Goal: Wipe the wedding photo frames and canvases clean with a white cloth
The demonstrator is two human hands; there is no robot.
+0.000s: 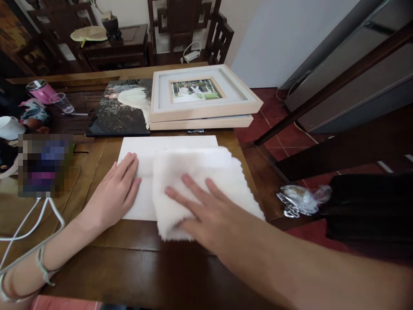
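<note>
A flat white board [142,148] lies on the wooden table in front of me. My left hand [121,189] rests on its left edge with the fingers stretched out. On the board's right part lies a fluffy white cloth [200,165], which hides much of that side and hangs past the near edge. My right hand [203,206] presses down on the cloth from above, palm down, its fingers spread and straight. Neither hand is wrapped around anything.
Behind the board are stacked pale wood picture frames [206,113] and a dark photo panel [122,107]. At left stand a pink mug [41,91], a clear plastic cup [62,104], a white cup [11,128] and a cable [41,219]. A plastic bag [301,199] lies at right.
</note>
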